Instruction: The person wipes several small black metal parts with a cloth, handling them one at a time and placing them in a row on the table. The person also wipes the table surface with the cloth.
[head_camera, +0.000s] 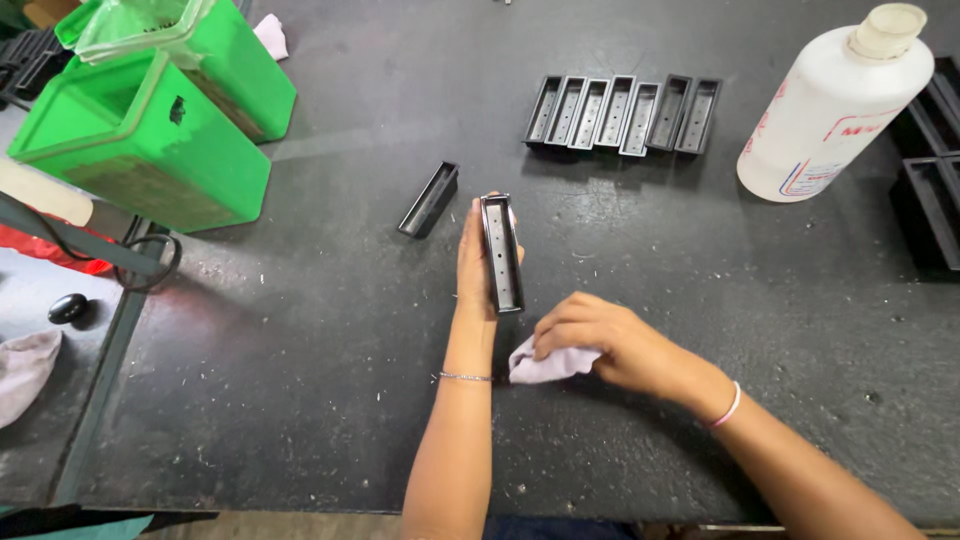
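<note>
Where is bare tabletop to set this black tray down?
Free: the wide patch between the left hand and green bins, and the stretch below the white bottle. Crowded: the tray row and black racks at right.

dark scuffed worktable (300, 380), green bins (150, 140)

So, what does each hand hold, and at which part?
Left hand grips the black oblong tray along its long side. Right hand pinches the pale cloth at its upper edge.
</note>
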